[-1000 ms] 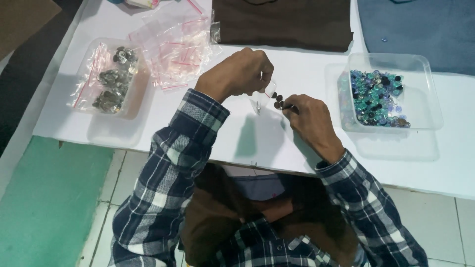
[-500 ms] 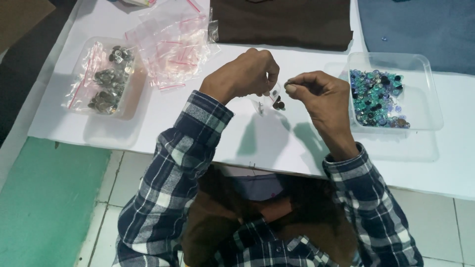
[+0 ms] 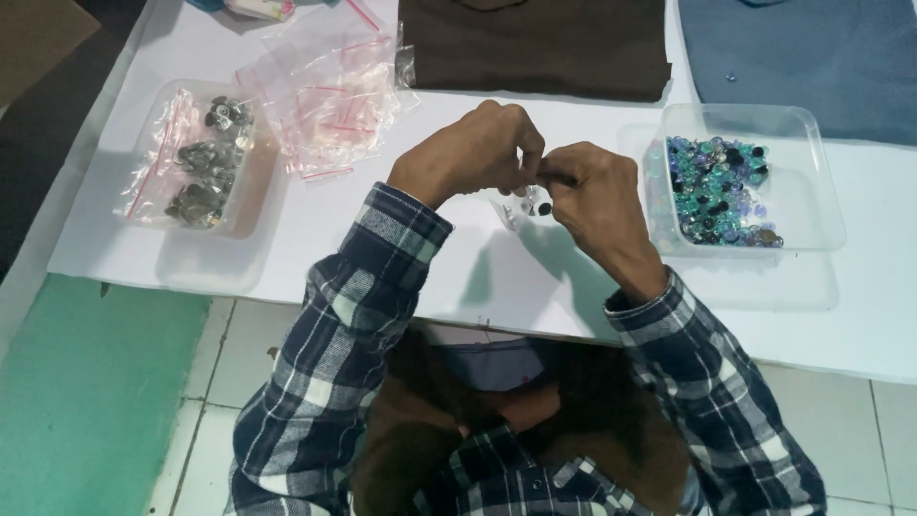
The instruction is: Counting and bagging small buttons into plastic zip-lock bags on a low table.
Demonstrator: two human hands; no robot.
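Observation:
My left hand (image 3: 470, 153) and my right hand (image 3: 594, 196) meet fingertip to fingertip above the white table (image 3: 382, 248). Between them they pinch the top of a small clear bag (image 3: 521, 206) that hangs down with a few dark round pieces inside. Just right of my right hand stands a clear plastic tray (image 3: 817, 182) holding several blue, green and purple beads (image 3: 718, 189). Both forearms wear a dark blue and white plaid shirt.
At the left a second clear tray (image 3: 253, 205) holds filled bags of grey metal pieces (image 3: 202, 172). A heap of empty clear bags with red strips (image 3: 325, 91) lies beside it. A brown cloth (image 3: 535, 43) and a blue cloth (image 3: 802, 48) lie at the far edge.
My right hand has risen from the table and moved left to meet my left hand at the top of the small bag. The left hand has barely moved.

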